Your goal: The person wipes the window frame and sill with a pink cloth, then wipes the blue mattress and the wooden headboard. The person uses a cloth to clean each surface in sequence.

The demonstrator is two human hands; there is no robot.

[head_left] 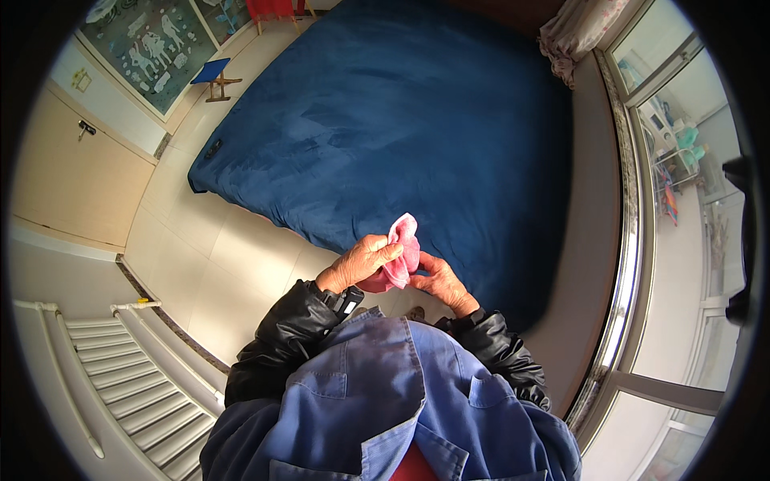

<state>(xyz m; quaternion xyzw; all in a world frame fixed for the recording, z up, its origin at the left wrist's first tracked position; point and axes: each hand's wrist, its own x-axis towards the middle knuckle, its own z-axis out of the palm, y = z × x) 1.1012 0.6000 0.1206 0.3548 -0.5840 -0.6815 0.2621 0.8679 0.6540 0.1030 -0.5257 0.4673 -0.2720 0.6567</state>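
Observation:
A bunched pink cloth (403,244) is held up in front of my body, near the front edge of the bed. My left hand (358,262) grips it from the left, thumb pressed across the fabric. On the other side, my right hand (439,282) has its curled fingers against the cloth's lower right edge. Part of the cloth hangs below the left hand. The fingertips behind the fabric are hidden.
A bed with a dark blue cover (385,136) fills the middle. A white radiator (132,377) stands at lower left, a door (76,168) at left. A blue folding stool (215,76) is beyond the bed's left side. Sliding windows (674,160) run along the right.

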